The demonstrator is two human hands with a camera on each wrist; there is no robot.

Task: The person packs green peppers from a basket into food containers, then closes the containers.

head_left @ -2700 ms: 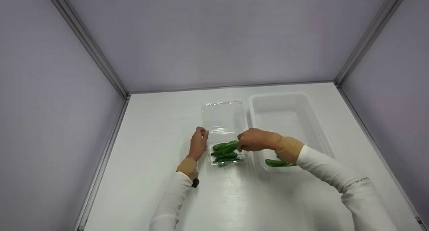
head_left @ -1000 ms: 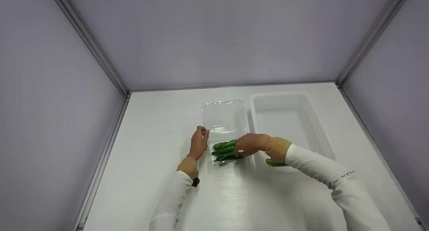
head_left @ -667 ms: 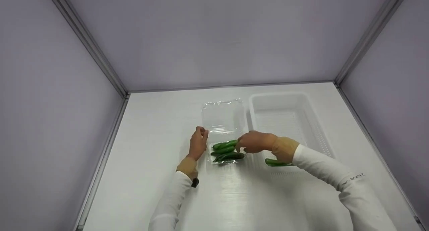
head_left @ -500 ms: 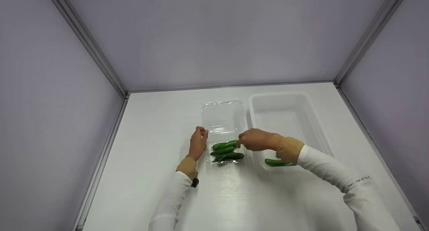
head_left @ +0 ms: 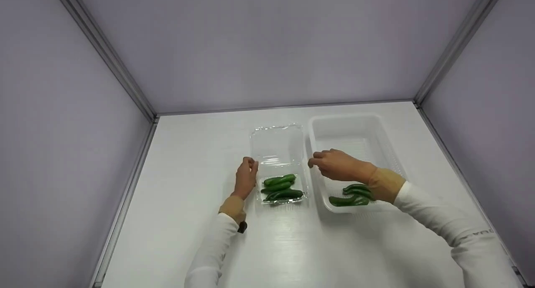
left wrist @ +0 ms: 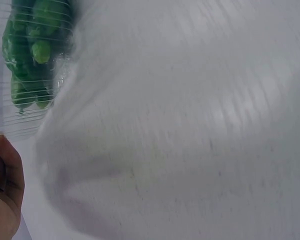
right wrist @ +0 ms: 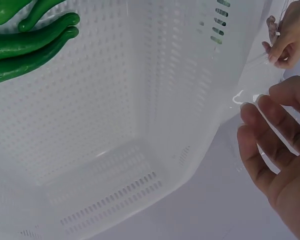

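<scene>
The clear clamshell (head_left: 278, 162) and white basket (head_left: 355, 154) stand just beside each other; the left hand (head_left: 245, 177) blocks the clamshell's left edge; the table (head_left: 200, 154) around lies open

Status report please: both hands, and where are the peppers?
Left hand pinches clamshell edge. Right hand open, above basket. Peppers in clamshell, others in basket.

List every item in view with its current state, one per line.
Clear clamshell box: open, lid laid flat behind the tray.
Peppers in the box: lying in the tray, untouched.
White perforated basket: upright on the table, partly filled.
Peppers in the basket: lying at its near end.
Left hand: pinching the box's left edge.
Right hand: over the basket, fingers relaxed, holding nothing.
</scene>
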